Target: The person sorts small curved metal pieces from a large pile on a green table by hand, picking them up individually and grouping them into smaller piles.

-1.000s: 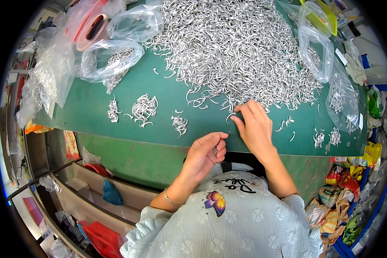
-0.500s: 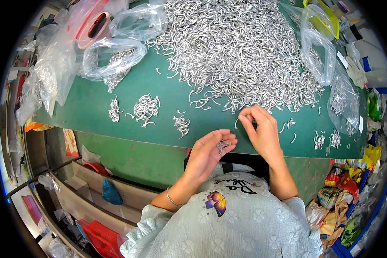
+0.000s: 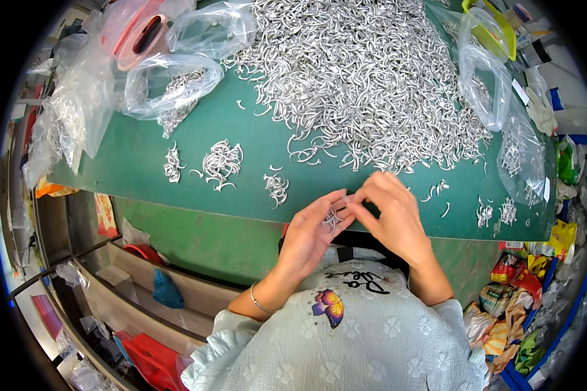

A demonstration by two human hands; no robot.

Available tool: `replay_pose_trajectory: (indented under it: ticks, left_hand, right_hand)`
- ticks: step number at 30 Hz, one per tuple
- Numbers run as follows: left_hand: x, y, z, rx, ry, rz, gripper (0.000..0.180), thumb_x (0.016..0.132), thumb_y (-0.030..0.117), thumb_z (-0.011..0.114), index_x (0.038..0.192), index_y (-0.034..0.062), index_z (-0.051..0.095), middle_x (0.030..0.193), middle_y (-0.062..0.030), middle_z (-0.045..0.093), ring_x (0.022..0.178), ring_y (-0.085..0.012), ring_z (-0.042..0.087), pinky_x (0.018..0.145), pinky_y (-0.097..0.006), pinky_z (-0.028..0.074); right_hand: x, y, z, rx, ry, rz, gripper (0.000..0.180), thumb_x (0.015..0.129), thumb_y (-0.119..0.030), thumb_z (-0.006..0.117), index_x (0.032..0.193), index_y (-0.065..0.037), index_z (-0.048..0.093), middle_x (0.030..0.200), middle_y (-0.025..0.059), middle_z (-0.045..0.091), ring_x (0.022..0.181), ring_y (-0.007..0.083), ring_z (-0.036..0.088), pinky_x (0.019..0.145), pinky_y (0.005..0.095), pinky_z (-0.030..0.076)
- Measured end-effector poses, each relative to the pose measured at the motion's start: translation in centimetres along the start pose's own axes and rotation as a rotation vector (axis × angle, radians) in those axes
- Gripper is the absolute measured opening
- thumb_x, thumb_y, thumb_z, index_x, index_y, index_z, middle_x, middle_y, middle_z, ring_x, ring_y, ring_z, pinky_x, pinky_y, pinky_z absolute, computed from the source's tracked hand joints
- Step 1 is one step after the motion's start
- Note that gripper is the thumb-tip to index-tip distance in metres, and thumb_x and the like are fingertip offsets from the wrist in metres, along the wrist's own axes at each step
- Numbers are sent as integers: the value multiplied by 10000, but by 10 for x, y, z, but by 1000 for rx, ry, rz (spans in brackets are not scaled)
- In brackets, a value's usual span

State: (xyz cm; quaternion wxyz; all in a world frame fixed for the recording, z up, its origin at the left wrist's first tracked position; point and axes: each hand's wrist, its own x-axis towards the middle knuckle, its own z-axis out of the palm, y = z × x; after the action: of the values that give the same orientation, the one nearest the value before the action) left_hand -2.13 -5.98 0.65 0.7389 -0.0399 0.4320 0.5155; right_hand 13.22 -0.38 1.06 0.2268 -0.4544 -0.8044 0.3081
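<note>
Only a small share lay set apart; the big heap [image 3: 372,85] held most of it.
From where I stood, the left hand [image 3: 306,238] was cupped palm up, fingers loosely spread, with a few curved silver pieces [image 3: 331,220] lying in it. The right hand [image 3: 396,214] had its fingertips drawn together at the left's, touching or nearly so; I couldn't tell whether they pinched a piece. Reckoned from the hands, the heap covered the green surface [image 3: 137,163] at twelve o'clock, small piles [image 3: 222,163] sat between nine and ten, and others near three. I'd have judged it early going. A clear bag [image 3: 212,77] at ten held pieces too.
</note>
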Motion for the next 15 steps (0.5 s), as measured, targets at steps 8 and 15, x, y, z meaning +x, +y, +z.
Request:
replay_pose_trajectory:
  ticks: [8, 15]
  left_hand:
    - [10, -4, -31, -39, -287, -49, 230, 1034, 198, 476, 1094, 3, 583, 695, 19, 388, 606, -76, 365, 523, -216, 322]
    - [9, -3, -32, -9, -239, -39, 224, 1011, 158, 499, 1142, -5, 581, 723, 7, 445, 614, -77, 388, 521, -213, 318]
  right_hand:
    - [27, 17, 31, -230, 207, -87, 151, 774, -113, 740, 882, -78, 641, 838, 48, 522, 814, 253, 544, 614, 380, 480]
    - [22, 21, 18, -126, 158, -61, 169, 776, -83, 731, 899, -63, 617, 831, 73, 513, 802, 276, 533, 623, 391, 473]
